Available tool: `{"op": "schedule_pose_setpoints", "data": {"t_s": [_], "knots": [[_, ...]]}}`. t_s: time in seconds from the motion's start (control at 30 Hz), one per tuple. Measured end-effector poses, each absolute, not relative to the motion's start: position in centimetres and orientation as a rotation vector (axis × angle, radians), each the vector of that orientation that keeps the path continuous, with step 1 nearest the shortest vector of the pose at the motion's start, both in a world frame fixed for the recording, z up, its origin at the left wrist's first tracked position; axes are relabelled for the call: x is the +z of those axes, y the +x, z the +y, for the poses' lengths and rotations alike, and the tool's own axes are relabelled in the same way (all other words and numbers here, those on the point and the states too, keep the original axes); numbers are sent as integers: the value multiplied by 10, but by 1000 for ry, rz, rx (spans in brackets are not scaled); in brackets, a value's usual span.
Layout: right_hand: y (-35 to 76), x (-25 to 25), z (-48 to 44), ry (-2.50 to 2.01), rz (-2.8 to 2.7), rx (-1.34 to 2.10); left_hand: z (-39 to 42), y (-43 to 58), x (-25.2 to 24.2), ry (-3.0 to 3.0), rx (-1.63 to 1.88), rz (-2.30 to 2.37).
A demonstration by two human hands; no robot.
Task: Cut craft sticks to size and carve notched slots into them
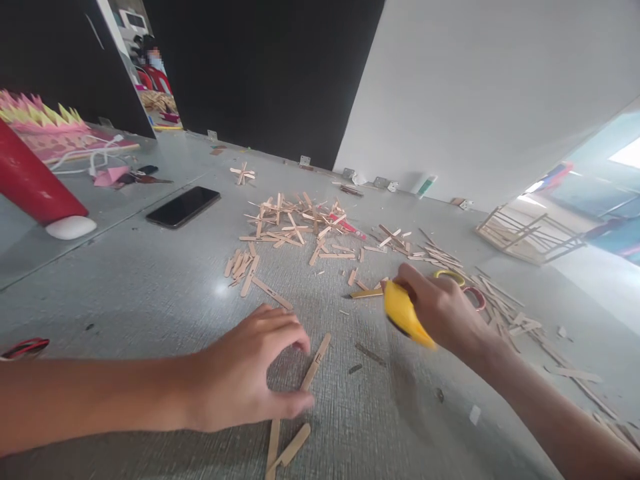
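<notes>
My left hand (255,367) is low in the centre-left, its thumb and fingers apart in a C shape. Beside its fingertips lies a wooden stick (323,350) with a small dark mark, and the thumb overlaps that stick's lower end. Two more sticks (296,443) rest below the hand, near the bottom edge. My right hand (430,300) is wrapped round a yellow tool (406,316), slightly blurred, above the table. A yellow strip with a dark tip (367,293) shows just left of it. Behind the right hand are scissors (474,298) with yellow and pink handles.
Loose sticks (243,265) and crossed stick pieces (293,227) lie across the grey table (175,293). A phone (184,207), a red cylinder (37,177) and cables stand or lie left. A stick frame (527,233) is at right. Upright panels (265,67) border the back.
</notes>
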State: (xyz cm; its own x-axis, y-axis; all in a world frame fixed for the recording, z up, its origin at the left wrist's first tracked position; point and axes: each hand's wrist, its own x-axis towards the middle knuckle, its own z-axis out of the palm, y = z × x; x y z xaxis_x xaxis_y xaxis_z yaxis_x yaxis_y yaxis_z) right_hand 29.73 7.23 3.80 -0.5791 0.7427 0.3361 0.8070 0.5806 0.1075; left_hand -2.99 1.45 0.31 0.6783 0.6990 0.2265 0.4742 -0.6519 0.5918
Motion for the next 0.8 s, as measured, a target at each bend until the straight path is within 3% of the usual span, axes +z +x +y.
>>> {"op": "schedule_pose_setpoints", "data": {"t_s": [0.1,0.3,0.37,0.6,0.8], "knots": [[274,44,54,-1257,-2519,24,10,-25,-7,2430,660,873],[237,36,23,-1303,-2118,1276,15,-25,-10,2470,797,776],[231,32,16,-1338,-1964,1484,16,-26,-7,2488,819,780],[221,25,1,-1281,-2073,1226,12,-30,7,3028,648,348],[216,11,-3,-1292,-1977,1220,11,-32,11,3272,425,382]]}}
